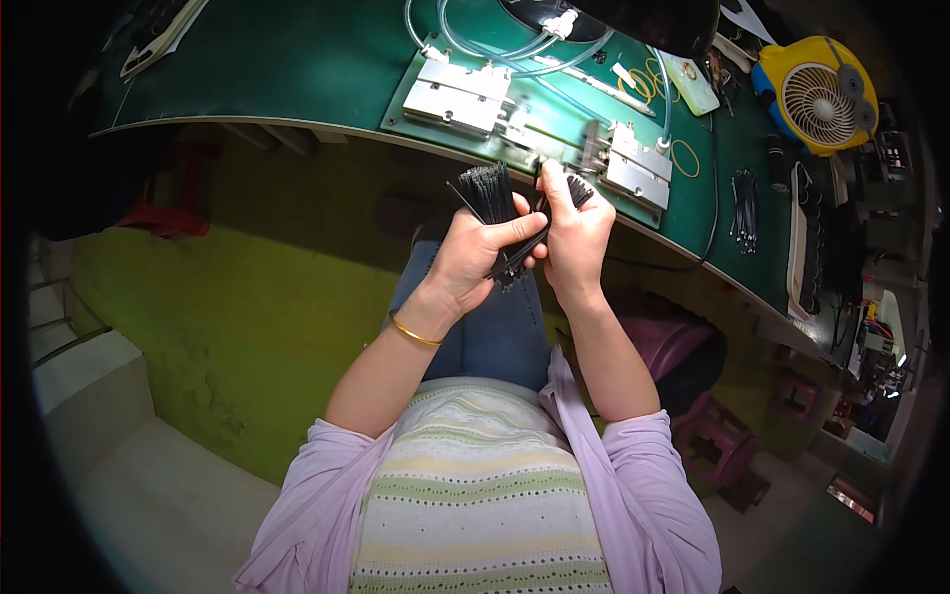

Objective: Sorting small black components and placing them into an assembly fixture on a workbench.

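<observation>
My left hand (478,247) is closed round a thick bundle of thin black wire-like strands (485,191), its upper ends fanned out and its lower end sticking out below the palm. My right hand (577,233) is closed beside it, thumb and fingertips pinched together at the table's front edge. A second group of black strands (580,188) shows at the right fingers; their exact kind is too small to tell. Just beyond the fingertips sits a fixture with a left metal block (458,96) and a right metal block (636,163) on a green base plate (396,117).
Clear air tubes (465,45) run to the blocks. On the green table (247,69) lie rubber bands (685,158) and another black strand bundle (744,211). A yellow and blue fan (819,97) stands at the far right. Stools (717,441) are below the table, right.
</observation>
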Tool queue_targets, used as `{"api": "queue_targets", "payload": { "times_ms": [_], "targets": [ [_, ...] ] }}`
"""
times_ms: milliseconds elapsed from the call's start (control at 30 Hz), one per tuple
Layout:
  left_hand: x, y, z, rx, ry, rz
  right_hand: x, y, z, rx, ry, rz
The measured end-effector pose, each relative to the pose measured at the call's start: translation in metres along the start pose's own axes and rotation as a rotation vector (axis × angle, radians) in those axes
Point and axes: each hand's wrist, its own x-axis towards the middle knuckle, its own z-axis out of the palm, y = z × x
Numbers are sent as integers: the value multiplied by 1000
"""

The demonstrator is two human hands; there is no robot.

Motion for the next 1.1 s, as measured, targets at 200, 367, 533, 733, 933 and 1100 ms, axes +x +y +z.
{"api": "queue_targets", "payload": {
  "times_ms": [200, 367, 533, 733, 933, 1100],
  "targets": [
    [-4, 0, -2, 73, -5, 42, -5, 3, 0, -32, -53, -89],
    [-3, -1, -4, 134, 19, 79, -2, 3, 2, -56, -31, -76],
    [1, -1, -5, 147, 42, 66, 4, 8, 2, -49, 10, -80],
    [3, 0, -5, 158, 18, 78, 7, 13, -1, -6, 10, -85],
    [2, -2, -6, 148, -17, 93, 10, 19, -1, 3, 20, -140],
    [-6, 8, -7, -1, -101, 12, 2, 4, 2, 28, 30, -12]
  ]
}}
